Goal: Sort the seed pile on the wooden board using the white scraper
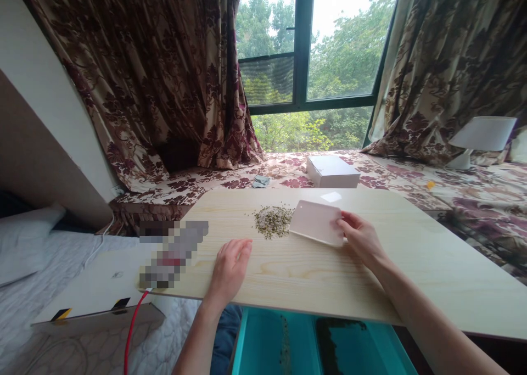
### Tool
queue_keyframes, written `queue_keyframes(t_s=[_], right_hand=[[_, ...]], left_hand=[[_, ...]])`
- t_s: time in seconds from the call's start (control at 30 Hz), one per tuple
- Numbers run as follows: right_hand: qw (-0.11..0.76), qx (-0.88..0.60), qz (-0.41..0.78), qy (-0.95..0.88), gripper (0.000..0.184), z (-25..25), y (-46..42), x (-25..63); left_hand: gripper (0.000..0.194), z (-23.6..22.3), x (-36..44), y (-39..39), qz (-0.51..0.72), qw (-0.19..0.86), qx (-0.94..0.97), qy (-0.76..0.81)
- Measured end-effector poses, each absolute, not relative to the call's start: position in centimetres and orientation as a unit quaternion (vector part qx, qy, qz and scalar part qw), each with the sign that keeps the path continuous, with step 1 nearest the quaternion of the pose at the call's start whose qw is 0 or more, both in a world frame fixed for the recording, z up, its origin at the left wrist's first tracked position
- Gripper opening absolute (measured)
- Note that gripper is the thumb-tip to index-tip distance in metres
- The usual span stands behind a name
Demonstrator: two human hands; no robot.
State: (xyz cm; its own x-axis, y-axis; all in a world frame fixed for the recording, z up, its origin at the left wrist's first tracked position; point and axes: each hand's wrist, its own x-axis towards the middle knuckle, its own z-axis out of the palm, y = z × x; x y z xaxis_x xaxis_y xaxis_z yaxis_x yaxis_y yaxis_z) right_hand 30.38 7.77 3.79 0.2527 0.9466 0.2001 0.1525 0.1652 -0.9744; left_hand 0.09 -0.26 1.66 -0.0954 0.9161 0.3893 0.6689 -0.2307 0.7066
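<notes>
A loose pile of small greenish grains mixed with paler ones lies on the light wooden table. My right hand pinches the right edge of a thin, translucent white board, tilted beside the pile with its left edge at the grains. On the tabletop, left of and nearer than the pile, my left hand rests with nothing in it, its fingers close together. Below the table's front edge, a turquoise bin has two compartments: a streak of pale grains in the left, a dark mass in the right.
A blurred-out object sits at the table's left end, with a red cable hanging down. A white box stands on the patterned window seat behind. At the far right is a lamp. Another pale box lies on the bed at left.
</notes>
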Motion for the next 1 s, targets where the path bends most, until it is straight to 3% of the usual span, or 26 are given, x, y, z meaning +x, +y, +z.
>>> queue_keyframes(t_s=[1.0], right_hand=[[0.565, -0.547, 0.338, -0.516, 0.035, 3.32, 8.21, 30.08]], left_hand=[[0.035, 1.62, 0.03, -0.23, 0.424, 0.155, 0.659, 0.602]])
